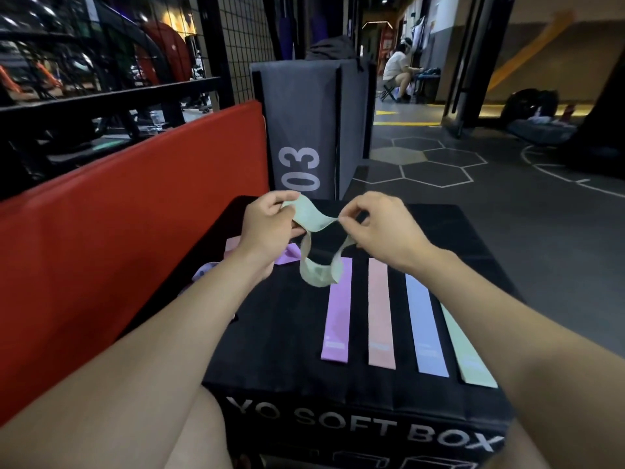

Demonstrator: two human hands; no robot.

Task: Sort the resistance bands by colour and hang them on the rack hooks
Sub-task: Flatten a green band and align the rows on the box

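A twisted pale green band (314,228) hangs above the black soft box (270,333). My left hand (267,228) grips its left end, and my right hand (382,228) pinches its right end between thumb and fingers. Laid flat side by side on the box top are a purple band (336,313), a pink band (380,313), a lilac-blue band (426,326) and a second green band (468,350). Loose purple and pink bands (287,257) lie partly hidden behind my left wrist. No hooks are in sight.
A red padded mat (118,238) runs along the left. A grey box marked 03 (304,130) stands behind the black box, with a black wire grid (243,45) beyond it. Dark hexagon-marked floor (473,204) lies to the right; a person sits far back (399,72).
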